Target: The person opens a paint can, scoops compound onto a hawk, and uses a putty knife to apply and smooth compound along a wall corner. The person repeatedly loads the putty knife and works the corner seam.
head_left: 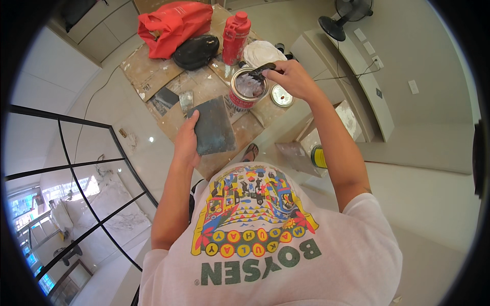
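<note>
My left hand (188,138) grips a flat, dark grey square board (215,127) by its left edge, thumb on top. My right hand (292,79) is closed around the black handle of what looks like a putty knife (263,70). The tool slants down into an open can (241,102) with a red label, and its blade is hidden in or behind the pale grey paste (248,85). A round metal lid (282,96) lies to the right of the can. Between board and can there is a small gap.
Stained cardboard (148,76) lies under the can. Behind it are a red bag (176,25), a black pouch (196,52), a red bottle (236,38) and a white cloth (263,52). A yellow-green can (318,156) stands near my right forearm. A black-framed glass panel (71,166) rises at left.
</note>
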Demonstrator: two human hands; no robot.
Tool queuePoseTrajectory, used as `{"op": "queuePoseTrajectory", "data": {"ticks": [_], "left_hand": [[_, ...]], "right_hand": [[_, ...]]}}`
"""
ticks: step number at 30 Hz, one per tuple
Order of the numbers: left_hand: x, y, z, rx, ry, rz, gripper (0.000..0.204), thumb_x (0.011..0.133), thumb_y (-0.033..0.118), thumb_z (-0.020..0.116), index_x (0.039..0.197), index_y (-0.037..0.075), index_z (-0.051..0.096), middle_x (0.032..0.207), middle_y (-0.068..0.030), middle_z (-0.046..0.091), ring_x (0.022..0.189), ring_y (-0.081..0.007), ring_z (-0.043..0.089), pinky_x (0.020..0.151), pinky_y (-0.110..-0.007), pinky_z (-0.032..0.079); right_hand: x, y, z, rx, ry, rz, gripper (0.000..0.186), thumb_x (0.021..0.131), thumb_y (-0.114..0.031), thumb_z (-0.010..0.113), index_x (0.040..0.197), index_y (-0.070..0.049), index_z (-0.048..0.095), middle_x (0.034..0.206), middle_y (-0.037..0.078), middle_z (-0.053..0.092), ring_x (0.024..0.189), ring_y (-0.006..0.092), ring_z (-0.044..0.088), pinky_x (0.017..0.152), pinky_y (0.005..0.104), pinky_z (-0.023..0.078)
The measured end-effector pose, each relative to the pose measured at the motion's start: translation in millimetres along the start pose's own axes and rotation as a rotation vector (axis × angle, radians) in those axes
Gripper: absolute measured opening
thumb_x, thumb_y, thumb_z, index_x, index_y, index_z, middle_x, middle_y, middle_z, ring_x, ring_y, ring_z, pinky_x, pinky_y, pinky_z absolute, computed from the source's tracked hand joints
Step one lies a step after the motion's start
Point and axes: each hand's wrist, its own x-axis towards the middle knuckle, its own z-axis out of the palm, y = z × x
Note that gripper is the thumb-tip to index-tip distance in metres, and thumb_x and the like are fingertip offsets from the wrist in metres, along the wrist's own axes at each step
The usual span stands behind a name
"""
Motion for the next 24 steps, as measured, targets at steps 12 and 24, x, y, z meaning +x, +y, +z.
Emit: {"op": "queuePoseTrajectory", "data": {"ticks": [12, 24], "left_hand": [[38.5, 0.7, 42.7, -0.142, -0.034, -0.022, 0.034, 0.114, 0.026, 0.054, 0.130, -0.002, 0.063, 0.124, -0.0148, 0.072, 0.104, -0.0271, 0.075, 0.095, -0.044, 0.063], [47.3, 3.4, 87.7, -0.286, -0.285, -0.177, 0.032, 0.115, 0.027, 0.053, 0.134, 0.003, 0.062, 0.126, -0.0131, 0.075, 0.109, -0.0261, 0.076, 0.098, -0.045, 0.062]], "right_hand": [[-59.1, -8.2, 12.4, 0.155, 0.366, -0.066, 0.021, 0.095, -0.013, 0.076, 0.114, -0.003, 0.073, 0.084, 0.016, 0.074, 0.071, 0.0227, 0.071, 0.070, 0.0353, 0.055], [-97.5, -13.5, 57.8, -0.044, 0.519, -0.584, 0.049, 0.091, 0.007, 0.072, 0.137, -0.011, 0.073, 0.126, 0.017, 0.077, 0.107, 0.0325, 0.077, 0.089, 0.0385, 0.061]]}}
